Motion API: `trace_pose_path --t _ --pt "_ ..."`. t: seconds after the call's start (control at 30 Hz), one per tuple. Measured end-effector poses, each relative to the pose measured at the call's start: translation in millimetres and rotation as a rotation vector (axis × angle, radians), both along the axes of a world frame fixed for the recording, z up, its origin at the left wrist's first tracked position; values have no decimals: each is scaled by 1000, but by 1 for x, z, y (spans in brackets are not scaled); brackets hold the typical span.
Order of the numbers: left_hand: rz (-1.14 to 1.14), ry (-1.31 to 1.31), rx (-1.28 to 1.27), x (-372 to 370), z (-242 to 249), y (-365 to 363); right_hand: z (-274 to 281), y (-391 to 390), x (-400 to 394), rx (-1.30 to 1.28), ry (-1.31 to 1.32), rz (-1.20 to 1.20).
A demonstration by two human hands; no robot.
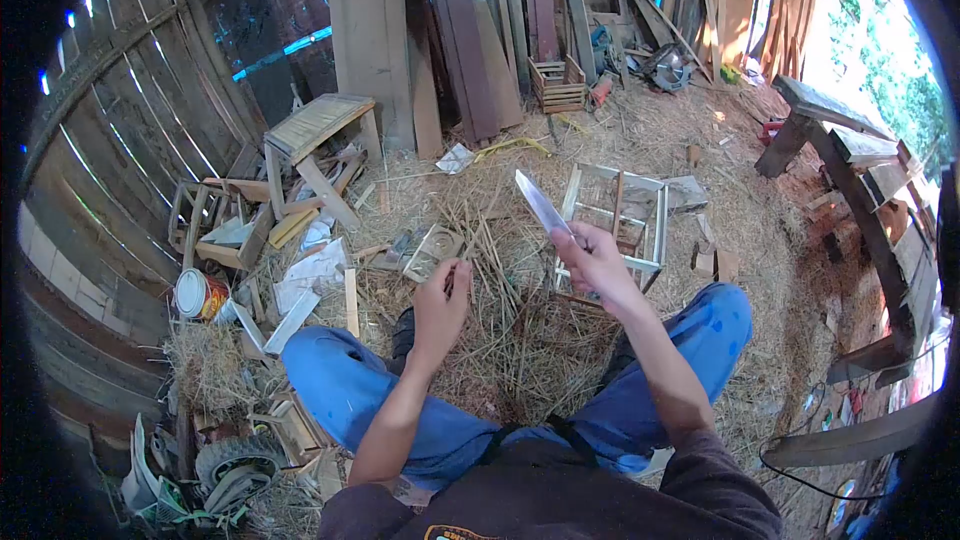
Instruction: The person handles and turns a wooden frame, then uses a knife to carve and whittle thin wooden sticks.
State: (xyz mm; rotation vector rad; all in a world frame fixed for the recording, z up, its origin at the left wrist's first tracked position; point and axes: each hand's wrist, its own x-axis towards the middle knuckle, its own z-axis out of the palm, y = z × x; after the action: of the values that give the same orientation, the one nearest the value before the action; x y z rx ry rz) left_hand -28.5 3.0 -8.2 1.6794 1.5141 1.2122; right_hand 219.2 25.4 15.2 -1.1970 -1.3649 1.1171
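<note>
My right hand (597,265) is closed around the handle of a knife (541,202), its broad pale blade pointing up and to the left. The handle is mostly hidden by my fingers. Lower and to the left, my left hand (441,308) has its fingers curled together; whatever they pinch, if anything, is too small to tell. Thin bamboo strips (497,265) lie in a loose pile on the ground between my legs. Behind my right hand stands a small open frame of light wooden sticks (660,225). A small wooden piece (425,252) lies just beyond my left hand.
A slatted stool (322,125) and wood scraps are at the left, near a paint can (199,294). Boards (372,40) lean on the back wall beside a slatted crate (558,86) and a circular saw (668,68). A heavy wooden bench (835,125) stands right.
</note>
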Motion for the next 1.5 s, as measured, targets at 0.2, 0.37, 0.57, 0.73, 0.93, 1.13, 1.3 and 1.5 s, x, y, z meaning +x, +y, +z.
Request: trace_pose_path --t 0.2,0.37,0.57,0.73,0.93,1.13,1.3,1.5 --pt "6 88 93 3 -11 0 -6 2 5 201 -627 -150" --pt "69 101 100 3 5 -2 2 -1 -5 236 -451 -348" --pt "142 193 323 -2 -3 5 4 2 6 304 -721 -440" --pt "6 -1 -17 -1 2 -5 3 -5 -3 413 -792 -368" --pt "-309 -374 -81 18 -21 -9 -7 -15 -32 608 -723 -121" --pt "-392 -649 -316 18 1 -16 -4 -7 -26 720 -632 -145" --pt "-379 -631 -270 15 -13 -11 -1 -11 -27 879 -662 -7" --pt "-327 -706 -313 16 -21 -21 -4 -12 -29 920 -669 70"
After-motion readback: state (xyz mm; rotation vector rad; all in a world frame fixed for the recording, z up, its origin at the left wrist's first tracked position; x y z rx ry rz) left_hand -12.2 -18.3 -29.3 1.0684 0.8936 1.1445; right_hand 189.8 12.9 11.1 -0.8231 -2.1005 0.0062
